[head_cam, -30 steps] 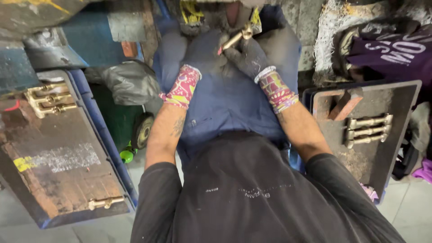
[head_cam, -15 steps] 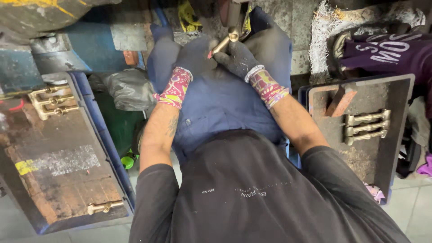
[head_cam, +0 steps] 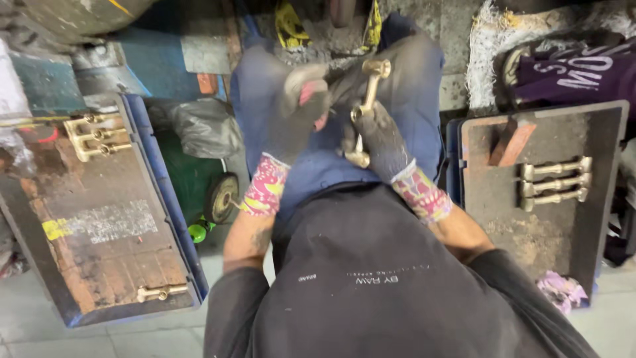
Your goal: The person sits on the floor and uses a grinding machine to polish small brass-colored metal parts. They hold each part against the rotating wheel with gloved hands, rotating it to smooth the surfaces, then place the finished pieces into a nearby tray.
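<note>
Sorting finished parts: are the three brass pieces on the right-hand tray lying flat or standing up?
Lying flat. The three brass pieces rest on their sides, parallel, stacked in a column on the dark tray.

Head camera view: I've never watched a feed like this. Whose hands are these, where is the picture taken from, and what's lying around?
The camera sits on the person's head and looks down over their dark shirt and lap. Both hands wear dark gloves with patterned cuffs. The right hand grips a brass fitting, a rod with knobs at both ends. The left hand is beside it; whether it touches the fitting, I can't tell. On the person's right, a dark tray carries three similar brass pieces in a row and a reddish block. On their left, a worn board bears more brass pieces at its far end and one more at its near edge.
</note>
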